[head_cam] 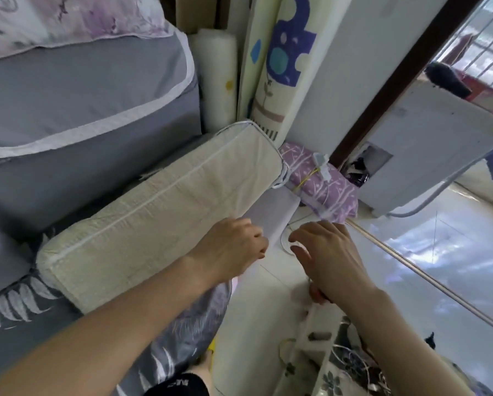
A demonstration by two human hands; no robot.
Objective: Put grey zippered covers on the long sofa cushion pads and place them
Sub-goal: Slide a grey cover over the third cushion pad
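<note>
A long cream cushion pad (159, 207) with a white seam lies slantwise on the grey sofa (68, 110). A pale grey cover (271, 212) hangs along its right edge. My left hand (233, 247) rests at the pad's lower right edge, fingers curled onto the grey cover's edge. My right hand (325, 258) hovers just right of it over the floor, fingers loosely bent; its lower fingers seem to pinch a strip of white floral fabric (311, 332).
A grey feather-print cover (182, 332) drapes over the sofa front. A purple patterned bundle (325, 184) lies by the wall. Rolled mats (276, 67) stand in the corner. A white appliance (428, 144) and glossy tiled floor (425, 252) are to the right.
</note>
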